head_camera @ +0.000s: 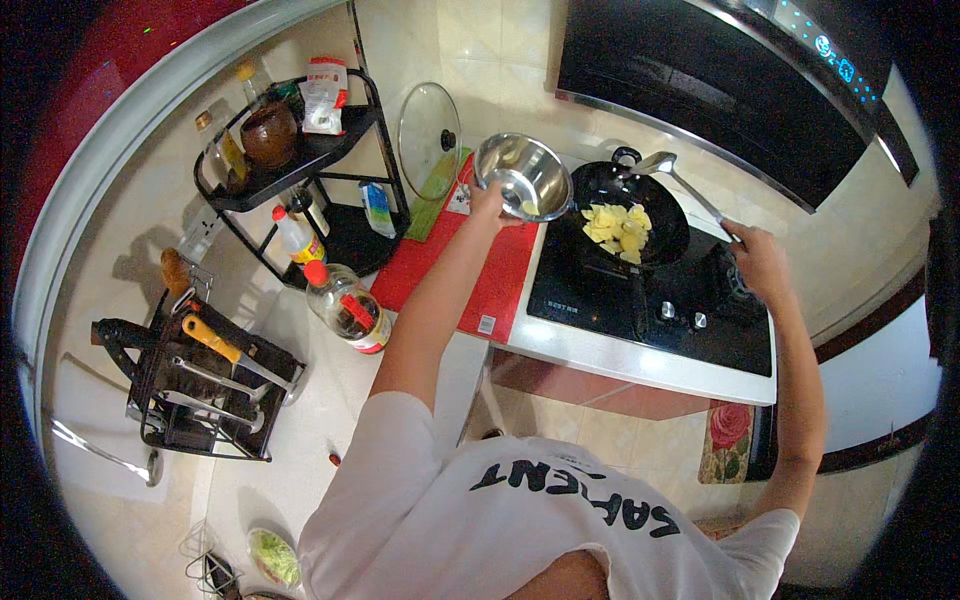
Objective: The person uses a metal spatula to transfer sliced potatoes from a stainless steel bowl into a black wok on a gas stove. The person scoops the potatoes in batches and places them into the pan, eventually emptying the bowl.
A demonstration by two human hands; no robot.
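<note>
My left hand point(493, 207) grips a stainless steel bowl point(551, 169) by its rim, tilted above the red mat just left of the wok. A pale yellow slice point(530, 207) clings inside the bowl. Pale yellow slices, possibly potato, lie heaped point(619, 229) in the black wok point(667, 217), which stands on the gas hob. In my right hand point(759, 262) is the handle of a metal spatula point(694, 189); its blade is raised over the wok's back rim, apart from the slices.
A black rack point(292, 176) holds bottles, a brown jar and packets. A glass lid point(429, 142) leans on the wall. A large sauce bottle point(349, 315) and a utensil holder point(217, 375) stand at left. The range hood point(697, 90) overhangs the hob point(592, 311).
</note>
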